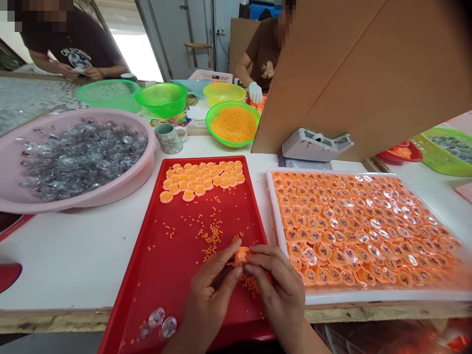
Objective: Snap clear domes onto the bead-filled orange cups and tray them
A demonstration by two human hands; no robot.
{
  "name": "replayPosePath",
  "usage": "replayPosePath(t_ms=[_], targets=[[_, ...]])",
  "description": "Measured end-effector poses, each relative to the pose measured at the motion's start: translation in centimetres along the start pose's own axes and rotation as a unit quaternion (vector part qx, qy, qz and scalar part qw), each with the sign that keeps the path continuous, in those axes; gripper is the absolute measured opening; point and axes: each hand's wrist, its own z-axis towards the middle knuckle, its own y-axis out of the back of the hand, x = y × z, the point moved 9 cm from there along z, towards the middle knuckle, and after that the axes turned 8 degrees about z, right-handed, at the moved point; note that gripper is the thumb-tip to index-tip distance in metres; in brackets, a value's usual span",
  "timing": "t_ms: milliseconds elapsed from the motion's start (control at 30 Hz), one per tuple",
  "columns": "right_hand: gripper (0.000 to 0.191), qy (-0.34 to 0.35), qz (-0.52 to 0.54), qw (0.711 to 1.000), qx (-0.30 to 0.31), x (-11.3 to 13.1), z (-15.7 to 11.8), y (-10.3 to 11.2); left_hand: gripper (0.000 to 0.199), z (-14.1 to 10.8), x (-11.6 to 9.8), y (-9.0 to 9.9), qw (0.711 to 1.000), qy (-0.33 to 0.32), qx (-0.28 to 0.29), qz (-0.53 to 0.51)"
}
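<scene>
My left hand (217, 282) and my right hand (275, 278) meet over the lower right of a red tray (165, 275). Between their fingertips they hold one small orange cup-like piece (242, 255). Rows of similar orange pieces (199, 190) with yellow-orange filling stand at the far end of the tray. Tiny orange beads (213, 237) lie scattered around the middle and under my hands. Near the front left corner of the tray are clear round caps (168, 327).
Right of the tray, a white tray (275, 206) holds many capped orange pieces. A pink basin (147, 167) of clear parts stands left. Behind are a mug (169, 139), a green bowl of orange beads (234, 124), a tape dispenser (313, 145), cardboard (350, 73) and two people.
</scene>
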Motion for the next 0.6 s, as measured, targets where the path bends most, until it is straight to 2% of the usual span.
replayPosePath(t_ms=[100,200,300,500,600], targets=[[0.027,0.016,-0.019,1.000,0.003,0.2,-0.5,0.2,0.033,-0.1,-0.4,-0.3,1.000,-0.011,-0.011,0.023],[0.030,0.026,-0.058,0.998,-0.020,0.0,-1.6,0.5,0.033,-0.6,0.2,-0.5,0.999,0.014,-0.047,-0.009],[0.030,0.046,-0.094,0.994,-0.032,-0.1,-2.6,0.5,0.032,-0.8,0.0,-0.9,0.997,0.005,-0.071,-0.004],[0.050,0.104,-0.111,0.988,0.014,0.3,-3.5,0.5,0.029,-0.7,-3.9,-0.8,0.977,-0.125,-0.102,0.139],[0.057,0.109,-0.107,0.987,0.047,0.2,-3.6,0.2,0.030,-0.6,-4.7,-0.6,0.966,-0.159,-0.112,0.170]])
